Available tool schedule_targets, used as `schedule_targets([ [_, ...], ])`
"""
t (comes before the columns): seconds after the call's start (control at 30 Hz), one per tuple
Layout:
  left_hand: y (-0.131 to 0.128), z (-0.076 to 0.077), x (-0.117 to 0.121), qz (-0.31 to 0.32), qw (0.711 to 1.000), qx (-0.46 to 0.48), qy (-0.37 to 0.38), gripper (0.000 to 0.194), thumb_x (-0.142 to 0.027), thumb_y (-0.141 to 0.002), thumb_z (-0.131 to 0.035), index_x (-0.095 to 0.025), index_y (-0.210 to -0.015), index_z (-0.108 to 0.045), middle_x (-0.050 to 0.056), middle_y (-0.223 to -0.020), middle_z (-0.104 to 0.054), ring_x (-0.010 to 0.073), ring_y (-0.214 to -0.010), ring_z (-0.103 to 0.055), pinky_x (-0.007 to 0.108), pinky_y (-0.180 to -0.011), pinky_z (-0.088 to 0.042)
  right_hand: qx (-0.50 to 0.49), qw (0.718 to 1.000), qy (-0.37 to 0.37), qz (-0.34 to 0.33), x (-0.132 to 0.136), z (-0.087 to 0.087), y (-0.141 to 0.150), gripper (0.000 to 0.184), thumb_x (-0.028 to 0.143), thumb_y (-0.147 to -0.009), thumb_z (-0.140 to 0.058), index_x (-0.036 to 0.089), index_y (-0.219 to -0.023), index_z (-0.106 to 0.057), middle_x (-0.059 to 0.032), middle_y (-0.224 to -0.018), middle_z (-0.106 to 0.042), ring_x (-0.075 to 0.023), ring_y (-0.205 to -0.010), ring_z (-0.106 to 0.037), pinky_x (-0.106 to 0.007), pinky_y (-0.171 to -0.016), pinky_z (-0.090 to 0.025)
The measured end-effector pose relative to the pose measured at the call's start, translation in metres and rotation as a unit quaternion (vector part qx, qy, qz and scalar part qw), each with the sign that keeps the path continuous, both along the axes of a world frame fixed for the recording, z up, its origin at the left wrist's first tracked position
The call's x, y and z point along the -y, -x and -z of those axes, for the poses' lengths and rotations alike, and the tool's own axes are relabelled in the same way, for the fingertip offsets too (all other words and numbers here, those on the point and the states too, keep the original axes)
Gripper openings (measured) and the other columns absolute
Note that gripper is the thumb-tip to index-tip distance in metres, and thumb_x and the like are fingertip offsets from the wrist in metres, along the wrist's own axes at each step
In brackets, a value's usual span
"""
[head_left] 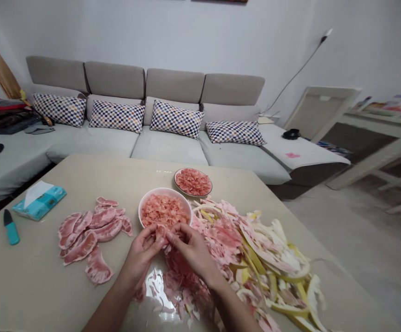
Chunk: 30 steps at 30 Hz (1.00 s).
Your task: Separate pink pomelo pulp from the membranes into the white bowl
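Note:
My left hand [142,252] and my right hand [190,246] meet just in front of a white bowl [145,200] heaped with pink pomelo flesh. Both pinch the same pink pomelo piece [160,231] between their fingertips. Left of my hands lie several unpeeled pink pomelo segments [89,233] on the beige table [44,286]. Behind the bowl stands a smaller dish [193,181], also full of pink flesh. Scraps of pink membrane [182,281] lie under and between my wrists.
A big heap of yellow-white pomelo peel and pith [269,263] covers the table's right side. A teal tissue pack [39,201] and a teal-handled knife [11,226] lie at the left. A grey sofa [165,143] with checkered cushions stands behind the table.

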<state>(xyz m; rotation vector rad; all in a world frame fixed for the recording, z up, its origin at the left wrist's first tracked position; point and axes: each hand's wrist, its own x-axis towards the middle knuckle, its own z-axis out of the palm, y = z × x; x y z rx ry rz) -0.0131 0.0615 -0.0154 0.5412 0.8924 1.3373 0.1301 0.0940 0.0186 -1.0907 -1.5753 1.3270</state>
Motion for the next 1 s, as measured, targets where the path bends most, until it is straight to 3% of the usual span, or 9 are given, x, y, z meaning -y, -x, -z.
schedule_targets([
  [0.13, -0.001, 0.005, -0.001, 0.015, 0.999, -0.020, -0.044, 0.040, -0.025, -0.073, -0.075, -0.020, -0.109, -0.057, 0.007, -0.105, -0.066, 0.0201, -0.101, -0.062, 0.034, -0.089, -0.046, -0.030, 0.999, 0.037, 0.008, 0.002, 0.005, 0.000, 0.027, 0.043, -0.079, -0.066, 0.017, -0.076, -0.060, 0.0005, -0.066, -0.063, -0.0145, -0.061, -0.060, -0.024, -0.059, -0.046],
  [0.33, 0.000, 0.008, -0.004, -0.028, 0.996, -0.032, -0.081, 0.042, -0.022, -0.070, -0.078, -0.022, -0.105, -0.055, 0.002, -0.097, -0.065, 0.0156, -0.093, -0.061, 0.027, -0.086, -0.046, -0.077, 0.989, 0.124, -0.031, 0.006, 0.016, 0.003, 0.035, 0.046, -0.071, -0.073, 0.017, -0.089, -0.065, 0.0006, -0.068, -0.065, -0.0128, -0.058, -0.059, -0.023, -0.056, -0.044],
  [0.53, -0.003, 0.007, -0.002, -0.038, 0.997, 0.008, -0.070, 0.044, -0.021, -0.069, -0.078, -0.024, -0.106, -0.054, 0.002, -0.104, -0.065, 0.0164, -0.098, -0.061, 0.029, -0.091, -0.045, 0.028, 0.999, 0.024, 0.024, 0.009, 0.016, 0.010, 0.023, 0.038, -0.076, -0.066, 0.015, -0.081, -0.070, -0.0019, -0.072, -0.066, -0.0146, -0.064, -0.057, -0.024, -0.059, -0.042],
  [0.77, -0.009, 0.004, 0.000, -0.042, 0.998, 0.022, -0.042, 0.047, -0.022, -0.069, -0.078, -0.024, -0.109, -0.053, 0.003, -0.105, -0.064, 0.0185, -0.104, -0.061, 0.033, -0.096, -0.044, 0.152, 0.983, -0.067, 0.073, 0.011, 0.020, 0.012, 0.014, 0.023, -0.075, -0.058, 0.016, -0.064, -0.061, 0.0015, -0.061, -0.058, -0.0124, -0.058, -0.049, -0.022, -0.054, -0.036],
  [0.9, -0.009, 0.002, 0.001, -0.025, 0.999, -0.035, -0.024, 0.042, -0.026, -0.072, -0.075, -0.020, -0.110, -0.057, 0.007, -0.110, -0.066, 0.0206, -0.107, -0.061, 0.033, -0.095, -0.045, 0.202, 0.973, -0.085, 0.076, 0.011, 0.017, 0.012, 0.016, 0.021, -0.073, -0.056, 0.017, -0.058, -0.053, 0.0034, -0.055, -0.050, -0.0106, -0.053, -0.042, -0.021, -0.050, -0.030],
  [1.0, -0.006, 0.000, -0.001, -0.027, 0.992, -0.120, -0.036, 0.033, -0.026, -0.070, -0.075, -0.017, -0.099, -0.063, 0.006, -0.096, -0.069, 0.0204, -0.095, -0.064, 0.029, -0.086, -0.048, 0.245, 0.959, -0.109, 0.086, 0.012, 0.011, 0.011, 0.016, 0.020, -0.071, -0.056, 0.018, -0.057, -0.049, 0.0029, -0.055, -0.050, -0.0109, -0.053, -0.042, -0.022, -0.050, -0.028],
])
